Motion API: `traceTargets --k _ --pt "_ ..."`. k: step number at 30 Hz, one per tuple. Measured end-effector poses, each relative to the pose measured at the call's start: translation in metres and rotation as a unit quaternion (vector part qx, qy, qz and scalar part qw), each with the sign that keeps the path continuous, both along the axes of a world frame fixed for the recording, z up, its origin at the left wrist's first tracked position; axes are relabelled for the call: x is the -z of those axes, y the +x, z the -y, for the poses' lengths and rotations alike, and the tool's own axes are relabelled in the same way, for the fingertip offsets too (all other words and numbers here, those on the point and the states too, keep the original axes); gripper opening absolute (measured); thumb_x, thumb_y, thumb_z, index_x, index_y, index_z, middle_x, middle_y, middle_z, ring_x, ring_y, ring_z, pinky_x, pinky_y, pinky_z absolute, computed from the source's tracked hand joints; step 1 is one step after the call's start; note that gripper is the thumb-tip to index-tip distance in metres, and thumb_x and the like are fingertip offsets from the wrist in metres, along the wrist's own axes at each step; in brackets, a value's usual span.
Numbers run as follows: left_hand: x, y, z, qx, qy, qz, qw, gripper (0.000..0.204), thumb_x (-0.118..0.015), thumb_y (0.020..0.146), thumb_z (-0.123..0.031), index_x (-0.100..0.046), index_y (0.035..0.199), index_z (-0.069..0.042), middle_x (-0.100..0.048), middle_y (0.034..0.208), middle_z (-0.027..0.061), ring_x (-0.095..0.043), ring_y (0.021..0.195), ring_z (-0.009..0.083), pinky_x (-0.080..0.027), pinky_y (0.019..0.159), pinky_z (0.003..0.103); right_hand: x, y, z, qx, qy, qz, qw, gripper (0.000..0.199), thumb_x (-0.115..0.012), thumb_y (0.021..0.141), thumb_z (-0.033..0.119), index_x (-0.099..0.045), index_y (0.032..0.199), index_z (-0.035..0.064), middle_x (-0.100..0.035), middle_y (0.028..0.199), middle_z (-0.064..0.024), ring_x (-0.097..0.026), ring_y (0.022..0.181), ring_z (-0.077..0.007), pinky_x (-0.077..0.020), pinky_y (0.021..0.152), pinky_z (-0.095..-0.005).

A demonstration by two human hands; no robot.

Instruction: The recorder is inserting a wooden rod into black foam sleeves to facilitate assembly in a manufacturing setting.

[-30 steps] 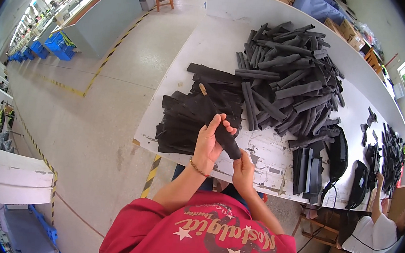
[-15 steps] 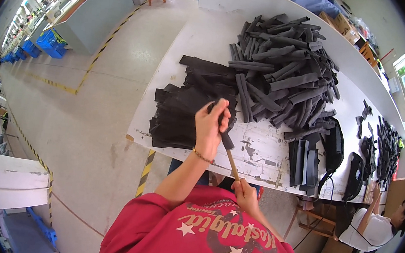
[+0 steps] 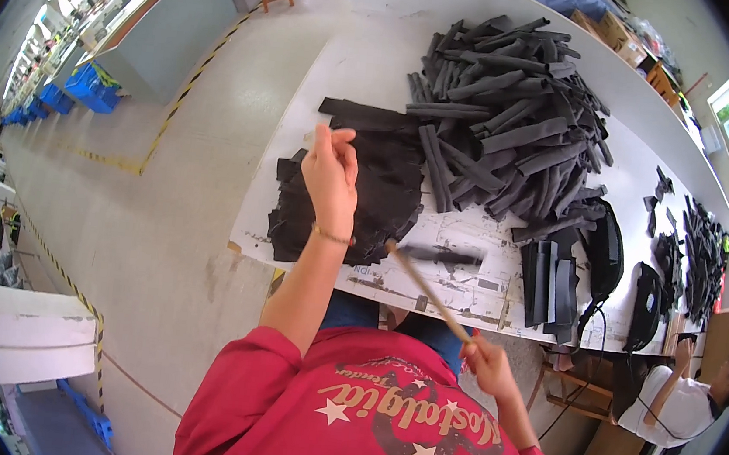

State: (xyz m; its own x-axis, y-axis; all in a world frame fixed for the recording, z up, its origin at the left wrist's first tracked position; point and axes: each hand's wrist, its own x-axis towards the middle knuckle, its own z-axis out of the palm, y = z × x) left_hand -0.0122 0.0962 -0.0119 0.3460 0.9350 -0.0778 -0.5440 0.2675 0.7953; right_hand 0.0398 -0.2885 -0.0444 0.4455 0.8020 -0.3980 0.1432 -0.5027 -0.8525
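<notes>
Tan and slim, the straight wooden stick (image 3: 432,295) slants across the head view, its near end wrapped in the right hand (image 3: 490,364), its far tip aimed at half past ten, with no fabric on it. Take the wearer as the centre of the clock. The right hand's grip is narrow and firm around the stick. The left hand (image 3: 331,176), at eleven, is raised with its fingers loosely curled – no piece shows in it, and whether it touches the dark cloth behind it I cannot tell.

At eleven, partly behind the left forearm, lies a low pile of flat black fabric strips (image 3: 387,177) on the scuffed white table (image 3: 372,61). Just past twelve, close to the stick's tip, one dark fabric piece (image 3: 449,256) shows as a blur, apart from both hands. Towards one o'clock rises a loose heap of dark grey fabric tubes (image 3: 517,102), the larger of the two groups.

As for progress, the work looks well under way: both groups hold many pieces, and the bare stick suggests a pause between pieces. Which group is finished and which is left cannot be settled – rounded tubes on one side, flatter strips on the other – nor can the remainder be counted.

At two o'clock sit a short stack of flat grey strips (image 3: 549,285) and, beyond it, a curved black pouch (image 3: 608,251).
</notes>
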Motion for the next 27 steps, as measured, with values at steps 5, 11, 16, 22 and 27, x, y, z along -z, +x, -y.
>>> traceTargets --k 5,11,16,22,27 --pt "0.023 -0.003 0.044 0.026 -0.001 -0.032 0.999 0.037 -0.043 0.098 -0.034 -0.057 0.084 -0.003 -0.054 0.065 0.0021 -0.045 0.049 0.0067 -0.034 0.043 0.020 0.003 0.034 -0.021 0.045 0.026 0.018 0.998 0.035 -0.047 0.099 0.030 -0.059 0.080 0.0034 -0.047 0.057 0.0019 -0.044 0.052 -0.0064 -0.0375 0.049 -0.0249" --pt "0.026 0.002 0.081 0.064 0.056 -0.083 0.993 0.016 -0.050 0.096 -0.018 -0.056 0.094 -0.002 -0.058 0.074 0.0041 -0.052 0.058 0.0089 -0.042 0.051 0.022 0.012 0.047 -0.024 0.144 0.071 -0.080 0.984 0.026 -0.045 0.099 0.024 -0.056 0.092 0.0018 -0.044 0.058 0.0022 -0.040 0.052 -0.0062 -0.0351 0.048 -0.0236" --pt "0.020 0.007 0.079 0.135 0.102 -0.077 0.983 0.011 -0.052 0.094 -0.010 -0.056 0.099 -0.001 -0.058 0.075 0.0028 -0.053 0.059 0.0066 -0.042 0.051 0.020 0.050 0.096 -0.093 0.204 0.149 0.137 0.958 0.017 -0.053 0.093 0.014 -0.050 0.104 0.0015 -0.050 0.073 -0.0051 -0.047 0.063 -0.0135 -0.0395 0.058 -0.0270" --pt "0.023 0.003 0.097 0.229 0.114 -0.121 0.959 0.011 -0.053 0.093 -0.010 -0.056 0.099 -0.002 -0.058 0.075 0.0012 -0.052 0.058 0.0047 -0.041 0.050 0.018 0.099 0.125 -0.180 0.249 0.167 0.385 0.873 0.021 -0.062 0.082 0.005 -0.055 0.101 0.0011 -0.055 0.082 -0.0155 -0.055 0.073 -0.0323 -0.0446 0.066 -0.0369" --pt "0.024 -0.005 0.096 0.231 0.171 -0.173 0.942 0.012 -0.054 0.093 -0.011 -0.058 0.099 -0.001 -0.058 0.075 0.0001 -0.054 0.060 0.0043 -0.041 0.052 0.017 0.098 0.132 -0.175 0.240 0.173 0.360 0.885 0.010 -0.061 0.081 0.002 -0.060 0.090 0.0011 -0.055 0.083 -0.0149 -0.056 0.070 -0.0321 -0.0442 0.061 -0.0389"
